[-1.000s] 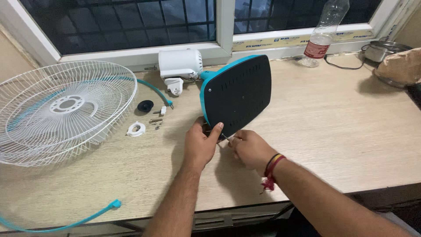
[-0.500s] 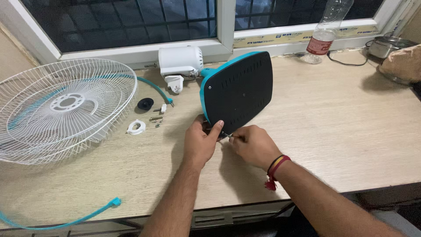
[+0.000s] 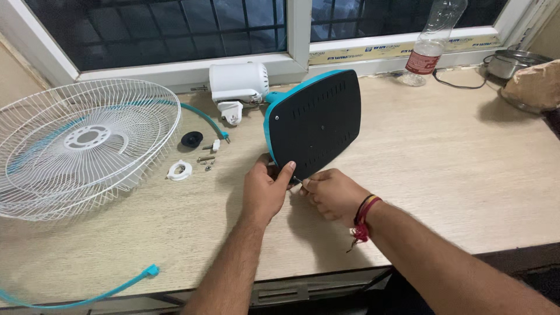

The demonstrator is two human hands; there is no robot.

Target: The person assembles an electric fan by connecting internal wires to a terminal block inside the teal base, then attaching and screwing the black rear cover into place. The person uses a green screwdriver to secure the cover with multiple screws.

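At the far left we see a white wire fan guard point(image 3: 87, 146) lying on the wooden table point(image 3: 455, 169), and below it, near the table's front edge, a thin blue strip point(image 3: 111, 289) curving off to the left. Just right of the guard lie small loose parts: a white ring point(image 3: 179, 170), a black cap point(image 3: 192, 139) and a few screws point(image 3: 207, 158). Behind them, by the window frame, rests the white motor housing point(image 3: 238, 83). In the middle stands the fan base point(image 3: 315, 122), tilted up on its edge with its black underside toward us and a blue rim along its left side. Our left hand point(image 3: 265, 189) grips its lower corner, the thumb pressed on the black face and the fingers curled round behind. Our right hand point(image 3: 332, 192), touching the same corner, has its fingertips pinched together on a thin metal tool point(image 3: 298, 181) that meets the base. Further right, on the window sill, stands a clear plastic bottle point(image 3: 431, 41), which looks nearly empty. At the far right we see a steel pot point(image 3: 513, 61), its contents hidden from us, and beside it a crumpled brown bag point(image 3: 534, 84).
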